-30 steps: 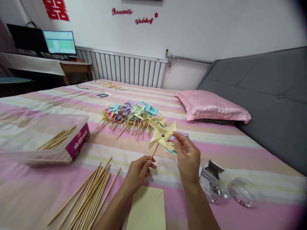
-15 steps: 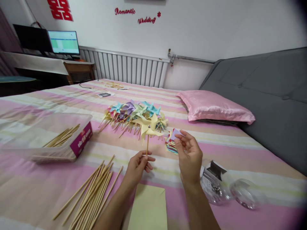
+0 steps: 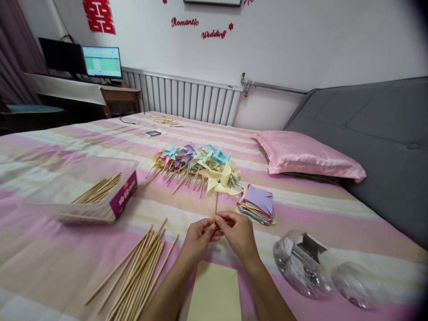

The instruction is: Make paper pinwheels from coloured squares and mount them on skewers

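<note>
Both forearms rise from the bottom edge and converge at lower centre of the frame. The left hand (image 3: pixel 198 236) and right hand (image 3: pixel 238 232) meet there, fingertips pinched together and touching, knuckles up, wrists straight.

Bright, even indoor light with soft, faint shadows on the striped bed (image 3: pixel 100 249). Glare glints on the clear plastic jar (image 3: pixel 301 267) at the bed's right edge. The corners darken and bend, and the jar's contents seem slightly blurred.

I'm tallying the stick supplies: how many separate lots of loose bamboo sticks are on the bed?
2: one loose pile of bamboo sticks lying left of the left hand, one bunch in the clear plastic box farther left. More may be hidden.
</note>
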`<move>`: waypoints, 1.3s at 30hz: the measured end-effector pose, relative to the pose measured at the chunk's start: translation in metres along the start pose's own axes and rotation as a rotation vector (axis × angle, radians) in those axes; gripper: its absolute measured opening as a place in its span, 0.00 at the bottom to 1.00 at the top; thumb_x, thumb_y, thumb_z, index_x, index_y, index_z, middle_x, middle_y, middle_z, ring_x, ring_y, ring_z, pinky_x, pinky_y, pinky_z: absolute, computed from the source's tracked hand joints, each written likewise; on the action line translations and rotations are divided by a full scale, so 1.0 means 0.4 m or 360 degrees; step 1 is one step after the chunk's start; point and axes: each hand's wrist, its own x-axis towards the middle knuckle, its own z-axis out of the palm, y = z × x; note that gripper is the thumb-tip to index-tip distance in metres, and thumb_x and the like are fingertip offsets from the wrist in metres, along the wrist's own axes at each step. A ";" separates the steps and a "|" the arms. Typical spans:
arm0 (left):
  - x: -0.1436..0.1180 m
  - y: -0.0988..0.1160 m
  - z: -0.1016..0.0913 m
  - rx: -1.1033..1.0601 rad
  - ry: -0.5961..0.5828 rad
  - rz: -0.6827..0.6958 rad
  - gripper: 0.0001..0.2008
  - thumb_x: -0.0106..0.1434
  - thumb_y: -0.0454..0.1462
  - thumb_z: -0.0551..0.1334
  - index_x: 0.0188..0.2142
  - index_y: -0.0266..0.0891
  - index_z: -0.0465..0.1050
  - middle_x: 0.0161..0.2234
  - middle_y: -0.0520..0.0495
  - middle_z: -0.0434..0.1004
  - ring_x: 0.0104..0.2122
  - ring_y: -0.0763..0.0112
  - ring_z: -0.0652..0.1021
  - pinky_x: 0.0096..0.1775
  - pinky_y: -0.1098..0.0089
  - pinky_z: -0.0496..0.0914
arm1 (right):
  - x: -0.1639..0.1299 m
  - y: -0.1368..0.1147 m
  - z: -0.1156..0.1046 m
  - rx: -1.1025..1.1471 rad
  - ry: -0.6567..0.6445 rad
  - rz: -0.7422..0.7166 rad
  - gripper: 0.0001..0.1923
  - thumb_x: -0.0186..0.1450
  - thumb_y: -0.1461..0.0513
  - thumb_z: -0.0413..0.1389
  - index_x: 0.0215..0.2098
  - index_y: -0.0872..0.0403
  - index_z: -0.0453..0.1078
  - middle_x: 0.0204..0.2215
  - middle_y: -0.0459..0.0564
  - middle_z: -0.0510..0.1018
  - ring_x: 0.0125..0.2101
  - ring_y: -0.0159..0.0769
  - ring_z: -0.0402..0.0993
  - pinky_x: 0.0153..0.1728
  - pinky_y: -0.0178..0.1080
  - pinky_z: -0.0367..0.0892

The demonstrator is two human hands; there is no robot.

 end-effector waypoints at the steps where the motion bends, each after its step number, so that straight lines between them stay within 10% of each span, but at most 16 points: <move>1: 0.001 -0.002 -0.001 0.0008 -0.0001 0.0002 0.21 0.45 0.49 0.68 0.30 0.33 0.76 0.30 0.41 0.80 0.29 0.67 0.79 0.33 0.70 0.71 | -0.001 -0.002 0.002 -0.0032 -0.0003 -0.0001 0.12 0.56 0.56 0.58 0.29 0.56 0.76 0.27 0.53 0.81 0.26 0.41 0.77 0.29 0.39 0.71; 19: 0.010 -0.027 -0.040 0.0571 0.0288 0.0173 0.14 0.53 0.39 0.60 0.36 0.31 0.74 0.29 0.41 0.77 0.28 0.65 0.77 0.30 0.68 0.69 | 0.033 0.007 -0.040 0.0033 0.0372 0.0103 0.16 0.56 0.52 0.56 0.30 0.58 0.71 0.24 0.52 0.79 0.21 0.35 0.76 0.21 0.32 0.65; 39: 0.018 -0.033 -0.059 0.0516 0.0347 0.0095 0.15 0.52 0.41 0.60 0.35 0.32 0.74 0.24 0.45 0.74 0.26 0.66 0.75 0.29 0.69 0.67 | 0.360 0.038 0.039 -0.0950 0.0563 0.0302 0.08 0.56 0.59 0.55 0.31 0.50 0.75 0.26 0.50 0.80 0.32 0.38 0.76 0.31 0.34 0.65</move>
